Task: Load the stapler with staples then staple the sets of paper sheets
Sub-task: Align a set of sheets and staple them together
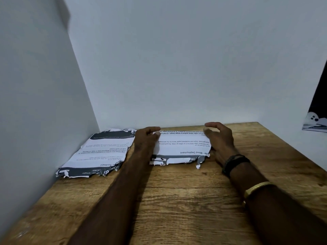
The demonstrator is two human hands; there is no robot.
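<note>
Left fingers [155, 133]: curled narrow at the far left edge of the centre paper set [182, 144]. Thumb and forefinger look close together; cannot tell if they pinch the sheets or only rest on them.
Right fingers [211, 124]: bent in a loose C over the far right corner of the same set, with a gap showing between thumb and forefinger. Nothing seen held.
Left hand [146, 140]: knuckles up, lying along the set's left side.
Right hand [221, 138]: beside the set's right side, with a dark wristband [235, 162] and a gold bangle [256, 188] up the arm.
Centre paper set: flat on the desk [177, 191] between the hands, near the back wall. Print is upside down to the wearer and the near edge is torn and ragged.
Second paper set [100, 152]: to the left, against the side wall, apart from the first, also torn at the near edge.
Stapler: not in view, staples neither.
Step, as judged: squaring or gathering the centre set for stapling.
Risk: the ragged edges may stop the sheets lining up, so a staple could miss the lower leaves.
Risk: a one-sided lift could fan the stack or tear it further.
Risk: dragging the set left could mix it with the second set.
</note>
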